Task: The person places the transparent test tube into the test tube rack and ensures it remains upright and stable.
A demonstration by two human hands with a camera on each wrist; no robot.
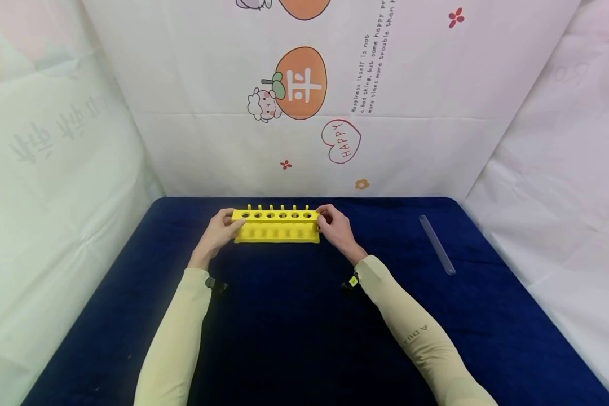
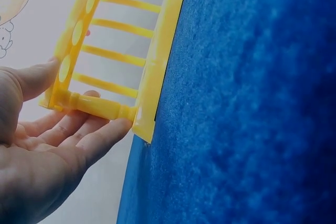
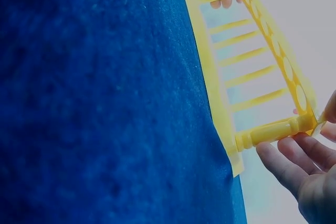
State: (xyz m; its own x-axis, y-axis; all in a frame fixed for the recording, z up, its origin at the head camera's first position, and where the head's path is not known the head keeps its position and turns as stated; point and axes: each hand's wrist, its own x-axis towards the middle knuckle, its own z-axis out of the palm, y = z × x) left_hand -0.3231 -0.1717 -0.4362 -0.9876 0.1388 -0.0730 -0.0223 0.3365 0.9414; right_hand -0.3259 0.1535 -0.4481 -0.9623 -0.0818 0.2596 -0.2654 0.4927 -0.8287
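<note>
Well, from where I stand, the yellow rack (image 1: pixel 276 239) is upright near the far edge of the dark blue table (image 1: pixel 284 327), holes facing up, a hand at each end. The left hand (image 1: pixel 218 232) grips one end, thumb by the top plate (image 1: pixel 276 215), fingers against the end post (image 2: pixel 97 106); the right hand (image 1: pixel 336 228) grips the opposite end, near its upper corner. Off to the right, a clear tube (image 1: pixel 437 246) lies apart.
</note>
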